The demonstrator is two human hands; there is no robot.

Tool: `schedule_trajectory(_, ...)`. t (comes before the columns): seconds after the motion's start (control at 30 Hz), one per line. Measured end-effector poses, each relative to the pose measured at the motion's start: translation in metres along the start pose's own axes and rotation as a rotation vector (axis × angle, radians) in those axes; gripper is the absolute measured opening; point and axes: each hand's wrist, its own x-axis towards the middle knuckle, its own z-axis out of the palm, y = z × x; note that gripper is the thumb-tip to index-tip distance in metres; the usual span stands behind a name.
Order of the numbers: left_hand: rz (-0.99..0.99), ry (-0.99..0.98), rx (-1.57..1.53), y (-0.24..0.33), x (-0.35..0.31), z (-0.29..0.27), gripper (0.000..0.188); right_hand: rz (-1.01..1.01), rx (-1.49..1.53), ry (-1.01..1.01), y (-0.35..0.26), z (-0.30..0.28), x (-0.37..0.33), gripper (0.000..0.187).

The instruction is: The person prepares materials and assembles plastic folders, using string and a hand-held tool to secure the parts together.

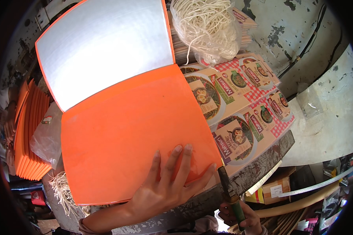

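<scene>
A large bright orange folder-like cover (117, 145) lies opened out before me, its upper panel (106, 47) white with an orange edge. My left hand (164, 184) rests flat on the orange panel near its lower right corner, fingers spread. My right hand (245, 217) is wrapped round the green handle of a plier-like tool (228, 188). The tool's dark metal head points up to the cover's right edge, where a small yellowish tip touches or nearly touches that corner. Exactly how the tip meets the edge is too small to tell.
Printed cardboard sheets (239, 129) lie under and right of the cover. A plastic bag of cream string (208, 27) sits at the far side. At left, another person's hands (10, 129) are beside a stack of orange covers (27, 137). Loose string (62, 192) hangs nearby; boxes (276, 188) stand lower right.
</scene>
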Motion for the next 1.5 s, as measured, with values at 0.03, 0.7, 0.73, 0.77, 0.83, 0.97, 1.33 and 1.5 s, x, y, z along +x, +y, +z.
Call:
schedule_trajectory(0.03,-0.007,-0.009,-0.006,0.000,0.000,-0.001,0.038,0.000,-0.001,0.000,0.002,-0.002,0.000,0.082)
schedule_trajectory(0.7,-0.011,0.000,-0.016,0.001,0.001,0.000,0.039,0.004,0.010,0.017,-0.007,0.010,-0.003,0.080)
schedule_trajectory(0.73,-0.009,0.005,-0.019,0.001,0.002,0.000,0.039,0.002,0.008,0.023,-0.007,0.010,-0.004,0.080)
schedule_trajectory(0.77,-0.011,-0.010,-0.008,0.001,0.000,0.000,0.039,0.006,0.012,-0.001,-0.003,0.007,-0.002,0.080)
schedule_trajectory(0.83,-0.023,-0.044,0.013,0.001,-0.006,0.000,0.039,0.017,0.026,-0.046,0.000,0.003,0.002,0.079)
schedule_trajectory(0.97,-0.018,-0.013,-0.020,0.001,0.000,-0.001,0.039,0.112,0.053,0.102,-0.005,0.007,-0.006,0.072)
schedule_trajectory(1.33,-0.035,0.013,-0.021,0.002,0.000,-0.001,0.041,0.072,0.062,0.091,-0.019,0.022,-0.006,0.074)
schedule_trajectory(1.5,-0.034,-0.026,-0.021,0.001,-0.001,-0.002,0.042,0.053,0.035,0.099,-0.009,0.021,0.004,0.071)
